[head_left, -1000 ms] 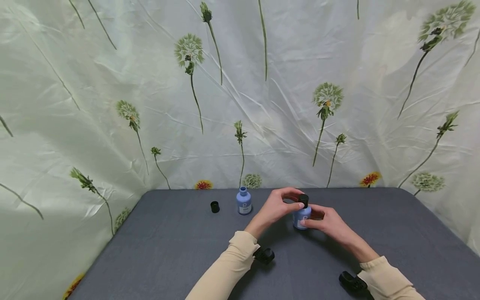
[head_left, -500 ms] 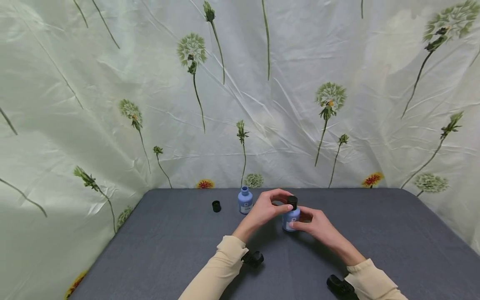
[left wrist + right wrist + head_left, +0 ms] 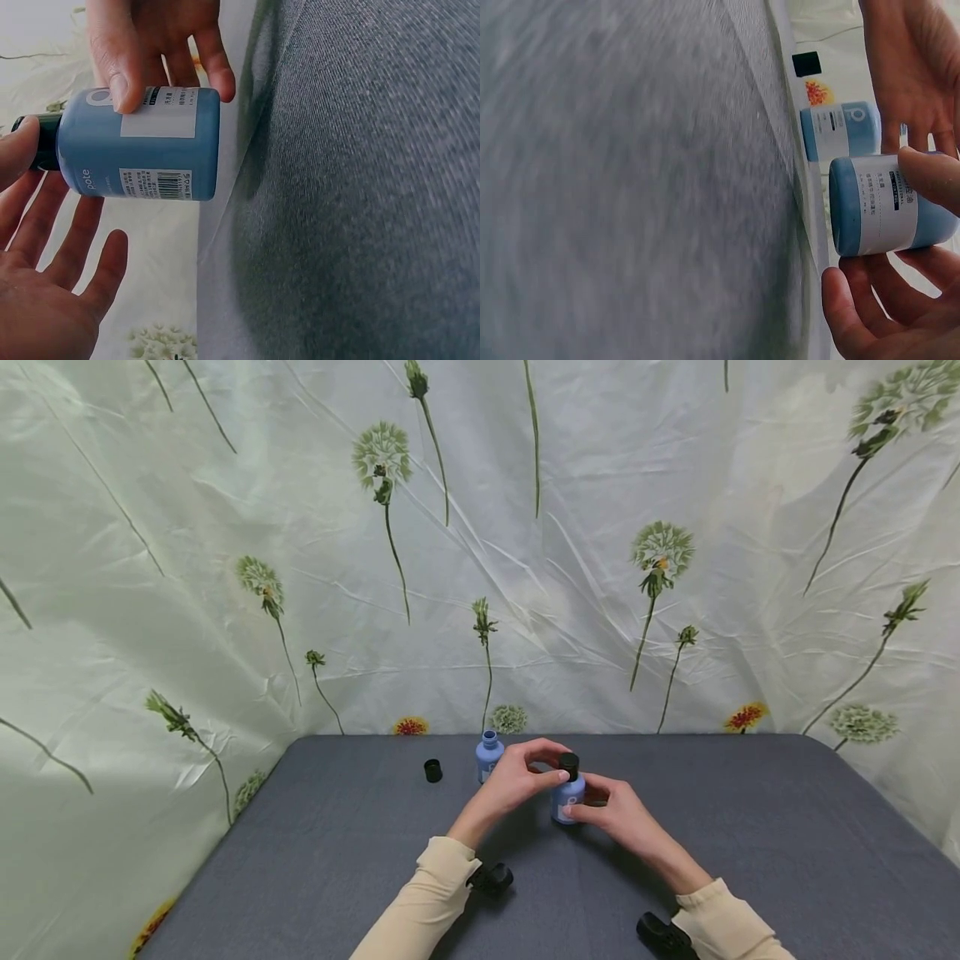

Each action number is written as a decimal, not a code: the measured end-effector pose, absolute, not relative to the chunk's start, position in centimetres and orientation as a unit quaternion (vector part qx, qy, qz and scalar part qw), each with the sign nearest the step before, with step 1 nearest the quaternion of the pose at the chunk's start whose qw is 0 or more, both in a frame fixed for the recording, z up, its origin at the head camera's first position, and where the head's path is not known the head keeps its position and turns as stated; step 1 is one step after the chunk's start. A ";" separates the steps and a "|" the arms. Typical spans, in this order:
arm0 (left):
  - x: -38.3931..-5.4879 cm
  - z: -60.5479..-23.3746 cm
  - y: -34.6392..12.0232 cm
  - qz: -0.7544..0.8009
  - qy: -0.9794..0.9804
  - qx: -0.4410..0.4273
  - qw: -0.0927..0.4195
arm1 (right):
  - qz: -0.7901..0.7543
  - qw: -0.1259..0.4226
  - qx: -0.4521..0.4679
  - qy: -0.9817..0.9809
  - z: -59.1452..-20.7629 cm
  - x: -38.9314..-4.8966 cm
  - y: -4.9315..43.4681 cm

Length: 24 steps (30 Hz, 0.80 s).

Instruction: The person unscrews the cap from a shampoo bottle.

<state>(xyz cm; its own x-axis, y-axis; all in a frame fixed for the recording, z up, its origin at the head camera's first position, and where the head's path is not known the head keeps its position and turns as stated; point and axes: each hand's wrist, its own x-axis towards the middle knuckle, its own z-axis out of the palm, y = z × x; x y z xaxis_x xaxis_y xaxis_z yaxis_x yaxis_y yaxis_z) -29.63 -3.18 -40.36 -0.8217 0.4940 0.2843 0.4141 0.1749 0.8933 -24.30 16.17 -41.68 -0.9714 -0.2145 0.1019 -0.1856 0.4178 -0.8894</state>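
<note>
From where I stand, the head view has the uncapped bottle (image 3: pixel 489 755) upright near the back of the dark grey table (image 3: pixel 337 860), and I place everything by it. The capped bottle (image 3: pixel 567 802), also blue, is to its right and closer to the person, upright between both hands. The left hand (image 3: pixel 517 778) has thumb and fingers pinching the black cap (image 3: pixel 569 763) on top, while its back hides a lower part of the uncapped bottle. The right hand (image 3: pixel 621 811) grasps the capped bottle's body from the far side, thumb across the front. To the left of the uncapped bottle sits a loose cap (image 3: pixel 432 770), and behind it hangs a pale cloth (image 3: pixel 562 610) printed with dandelions. In the left wrist view, turned sideways, the left thumb presses the cap, its other fingers spread behind; the right thumb lies on the white label (image 3: pixel 161 112), and a barcode (image 3: pixel 174 184) shows on the side. In the right wrist view the capped bottle is held clear of the table, nearer the camera than the uncapped bottle, the right hand's thumb and fingers on either side; the left fingertips' hold is hidden there.
</note>
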 end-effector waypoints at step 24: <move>-27.9 -40.1 -5.7 0.568 0.766 0.298 0.047 | -0.528 0.011 -0.101 0.843 -41.6 -22.7 14.0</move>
